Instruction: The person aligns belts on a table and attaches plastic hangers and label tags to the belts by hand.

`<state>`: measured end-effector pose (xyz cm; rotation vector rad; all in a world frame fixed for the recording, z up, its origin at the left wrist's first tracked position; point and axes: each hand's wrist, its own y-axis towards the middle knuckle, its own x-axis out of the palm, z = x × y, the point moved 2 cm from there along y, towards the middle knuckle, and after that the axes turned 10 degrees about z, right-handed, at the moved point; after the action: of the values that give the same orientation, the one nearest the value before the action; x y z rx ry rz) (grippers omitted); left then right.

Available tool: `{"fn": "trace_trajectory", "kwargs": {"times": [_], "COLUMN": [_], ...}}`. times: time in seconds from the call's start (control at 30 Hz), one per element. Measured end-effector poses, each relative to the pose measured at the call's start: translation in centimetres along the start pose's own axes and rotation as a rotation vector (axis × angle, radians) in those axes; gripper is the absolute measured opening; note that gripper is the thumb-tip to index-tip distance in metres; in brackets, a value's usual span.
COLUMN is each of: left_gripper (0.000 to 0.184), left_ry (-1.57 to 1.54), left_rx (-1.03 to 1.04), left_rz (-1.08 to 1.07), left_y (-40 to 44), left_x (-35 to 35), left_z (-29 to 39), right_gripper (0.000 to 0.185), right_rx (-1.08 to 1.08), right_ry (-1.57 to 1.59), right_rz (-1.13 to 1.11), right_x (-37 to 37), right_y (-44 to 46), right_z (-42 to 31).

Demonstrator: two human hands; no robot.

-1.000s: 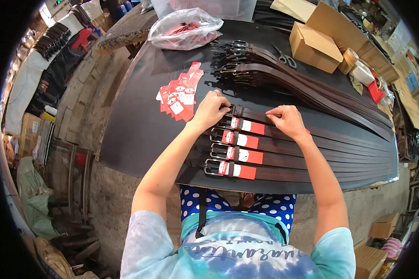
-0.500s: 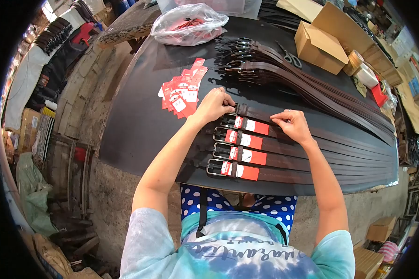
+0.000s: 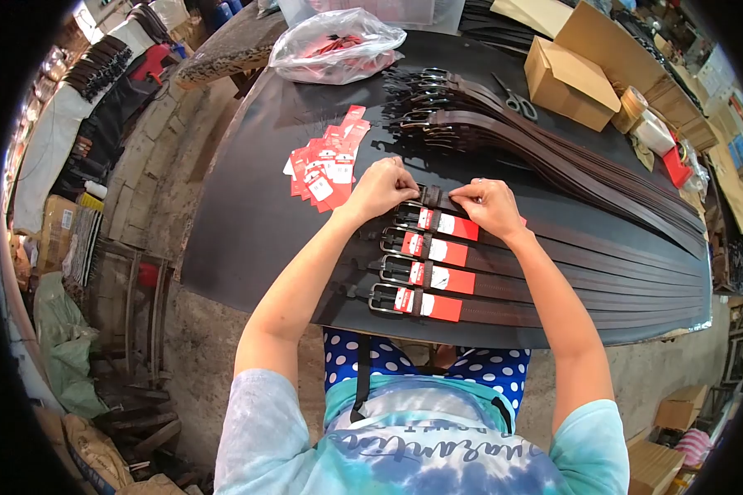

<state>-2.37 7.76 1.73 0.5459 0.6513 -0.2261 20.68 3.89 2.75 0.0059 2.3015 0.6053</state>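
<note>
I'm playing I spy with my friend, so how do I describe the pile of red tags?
Find the big black tabletop, then the person's left hand. Just left of that hand lies the pile of red tags. Unlike the tags lined up on the belts, these overlap in a messy heap.

Definitely a workshop, and a belt one by the look of it from where I'm standing. There's a big black table (image 3: 239, 223) with a fat bundle of dark belts (image 3: 524, 147) on it, plus loose red tags (image 3: 336, 157), scissors (image 3: 517, 102) and a cardboard box (image 3: 563, 95). Rough concrete floor (image 3: 202, 351) around the table, and well off to one side of it, more dark straps (image 3: 97, 68) heaped up.
</note>
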Motion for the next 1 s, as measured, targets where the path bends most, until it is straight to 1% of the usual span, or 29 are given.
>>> {"fn": "trace_trajectory", "kwargs": {"times": [0.1, 0.13, 0.17, 0.2, 0.27, 0.3, 0.33, 0.4, 0.43, 0.5, 0.53, 0.6, 0.63, 0.7, 0.83, 0.9, 1.0], "left_gripper": [0.014, 0.014, 0.014, 0.014, 0.015, 0.016, 0.016, 0.017, 0.017, 0.020, 0.020, 0.019, 0.019, 0.018, 0.017, 0.017, 0.018], "left_ry": [-0.001, -0.002, -0.067, -0.131, -0.143, -0.154, -0.155, -0.236, -0.236, -0.347, -0.347, -0.536, -0.536, -0.658, -0.702, -0.677, -0.671], "left_rx": [0.006, 0.006, -0.071, -0.148, -0.155, -0.163, -0.161, -0.261, -0.260, -0.362, -0.361, -0.387, -0.385, -0.485, -0.476, -0.407, -0.428], "left_rz": [0.062, 0.061, 0.074, 0.088, 0.107, 0.130, 0.130, 0.160, 0.160, 0.143, 0.143, 0.079, 0.076, 0.051, 0.033, 0.049, 0.034], "left_y": [-0.3, -0.3, -0.4, -0.5, -0.6, -0.6, -0.5, -0.3, -0.3, -0.3, -0.4, -0.4, -0.4, -0.5, -0.4, -0.3, -0.4], "left_x": [0.0, -0.1, -0.2, -0.3, -0.3, -0.3, -0.1, 0.3, 0.4, 0.9, 1.1, 1.6, 1.7, 1.8, 2.4, 2.4, 2.3], "left_z": [0.2, 0.5, 0.6, 0.9, 1.4, 1.5, 1.6, 1.6, 1.6, 1.3, 1.0, 0.9, 1.2, 1.7, 1.4, 1.6, 2.2], "right_gripper": [0.016, 0.018, 0.022, 0.022, 0.028, 0.030, 0.030, 0.027, 0.027, 0.024, 0.024, 0.025, 0.024, 0.024, 0.022, 0.020, 0.017], "right_rx": [0.011, 0.043, 0.076, 0.079, 0.363, 0.409, 0.409, 0.512, 0.510, 0.452, 0.452, 0.434, 0.398, 0.394, 0.383, 0.378, 0.377], "right_ry": [0.045, -0.008, -0.061, -0.061, 0.086, 0.195, 0.195, 0.402, 0.402, 0.645, 0.646, 0.764, 0.763, 0.729, 0.677, 0.647, 0.606], "right_rz": [-0.003, -0.038, -0.072, -0.071, -0.213, -0.259, -0.256, -0.308, -0.307, -0.364, -0.363, -0.428, -0.419, -0.402, -0.362, -0.355, -0.340], "right_x": [0.0, -0.4, -0.7, -1.3, -1.9, -1.8, -1.9, -1.9, -2.2, -2.9, -3.0, -3.2, -3.0, -2.6, -2.2, -2.1, -1.9], "right_y": [0.2, 0.3, 0.4, 0.6, 1.0, 1.0, 1.0, 1.0, 1.0, 1.0, 1.0, 1.1, 1.1, 1.2, 1.3, 1.4, 1.6], "right_z": [0.5, 0.5, 0.5, -0.1, -0.7, -0.5, -0.4, -0.5, -0.7, -1.4, -1.4, -1.5, -0.8, -0.3, -0.2, -0.2, 0.0]}}
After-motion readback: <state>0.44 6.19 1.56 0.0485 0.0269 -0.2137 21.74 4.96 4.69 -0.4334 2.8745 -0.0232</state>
